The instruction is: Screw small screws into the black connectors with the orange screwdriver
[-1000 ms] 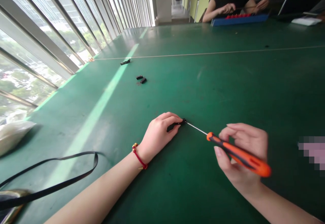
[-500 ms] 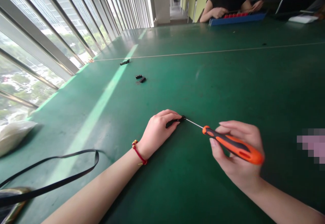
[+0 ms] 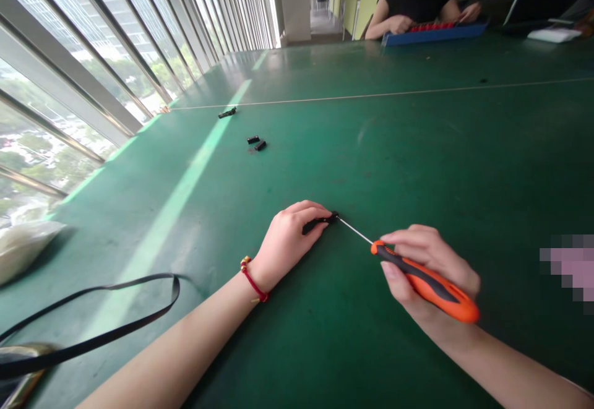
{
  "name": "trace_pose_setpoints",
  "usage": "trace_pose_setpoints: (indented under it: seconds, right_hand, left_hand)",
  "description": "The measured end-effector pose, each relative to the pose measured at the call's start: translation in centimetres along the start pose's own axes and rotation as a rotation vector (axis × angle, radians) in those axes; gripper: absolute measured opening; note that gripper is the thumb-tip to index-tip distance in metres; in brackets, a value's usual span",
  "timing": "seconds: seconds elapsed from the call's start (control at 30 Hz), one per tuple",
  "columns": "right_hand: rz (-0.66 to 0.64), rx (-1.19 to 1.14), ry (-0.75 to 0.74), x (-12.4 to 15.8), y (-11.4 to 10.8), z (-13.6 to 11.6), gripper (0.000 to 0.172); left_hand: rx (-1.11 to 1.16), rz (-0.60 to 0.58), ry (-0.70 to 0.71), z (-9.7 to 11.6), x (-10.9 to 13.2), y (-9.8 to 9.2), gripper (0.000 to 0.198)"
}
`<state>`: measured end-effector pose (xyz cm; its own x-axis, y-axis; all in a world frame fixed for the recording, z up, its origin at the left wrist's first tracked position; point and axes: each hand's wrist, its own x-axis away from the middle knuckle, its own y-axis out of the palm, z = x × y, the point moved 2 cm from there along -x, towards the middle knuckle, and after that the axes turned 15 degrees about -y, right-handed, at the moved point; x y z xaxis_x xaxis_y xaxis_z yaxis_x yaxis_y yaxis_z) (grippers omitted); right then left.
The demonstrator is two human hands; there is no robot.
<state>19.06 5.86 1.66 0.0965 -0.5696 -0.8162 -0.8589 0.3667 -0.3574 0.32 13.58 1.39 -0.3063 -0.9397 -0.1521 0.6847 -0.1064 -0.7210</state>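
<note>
On the green workbench (image 3: 417, 149), the right hand (image 3: 429, 266) closes around an orange-and-black screwdriver (image 3: 424, 282), its shaft pointing to ten o'clock (tip meeting the end) at a small black part (image 3: 320, 221) pinched in the nearer left hand (image 3: 290, 236).

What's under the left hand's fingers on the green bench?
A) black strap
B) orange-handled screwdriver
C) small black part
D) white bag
C: the left hand has its fingers on the small black part, while the orange-handled screwdriver sits in the right hand.
</note>
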Motion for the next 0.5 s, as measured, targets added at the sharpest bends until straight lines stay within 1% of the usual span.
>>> trace_pose_setpoints:
  seconds: [0.03, 0.07, 0.13, 0.17, 0.2, 0.3, 0.33, 0.37, 0.43, 0.47, 0.5]
  right_hand:
    - [-0.018, 0.027, -0.014, 0.03, -0.01, -0.05, 0.033]
    - [0.000, 0.039, -0.021, 0.05, -0.07, -0.08, 0.034]
    - [0.097, 0.024, 0.000, 0.07, -0.27, -0.09, 0.045]
    - [0.116, 0.004, 0.011, 0.04, -0.30, -0.09, 0.048]
    - [0.101, -0.012, 0.008, 0.00, -0.29, -0.12, 0.047]
    - [-0.029, 0.007, -0.018, -0.17, -0.09, -0.18, 0.034]
    - [-0.023, -0.002, -0.016, -0.20, -0.09, -0.15, 0.035]
    - [0.016, -0.022, -0.006, -0.22, -0.13, -0.07, 0.040]
    - [0.122, -0.082, 0.016, -0.20, -0.21, 0.12, 0.055]
    - [0.145, -0.105, 0.011, -0.18, -0.20, 0.18, 0.059]
    - [0.133, -0.104, 0.002, -0.16, -0.14, 0.20, 0.058]
  left_hand:
    - [0.002, 0.001, -0.002, 0.01, 0.00, 0.00, 0.016]
    - [0.003, 0.001, -0.004, 0.01, 0.00, 0.00, 0.016]
    - [0.005, 0.001, -0.006, 0.00, -0.02, 0.00, 0.016]
    - [0.007, 0.000, -0.006, -0.01, -0.04, -0.01, 0.016]
    - [0.008, -0.001, -0.006, -0.01, -0.05, -0.02, 0.016]
    - [0.014, -0.007, -0.009, -0.04, -0.11, -0.05, 0.016]
    - [0.016, -0.008, -0.009, -0.05, -0.13, -0.06, 0.016]
    - [0.017, -0.008, -0.008, -0.05, -0.14, -0.07, 0.016]
    - [0.017, -0.001, -0.005, -0.04, -0.15, -0.07, 0.016]
    - [0.016, 0.002, -0.004, -0.03, -0.15, -0.08, 0.016]
    - [0.016, 0.004, -0.004, -0.02, -0.14, -0.08, 0.016]
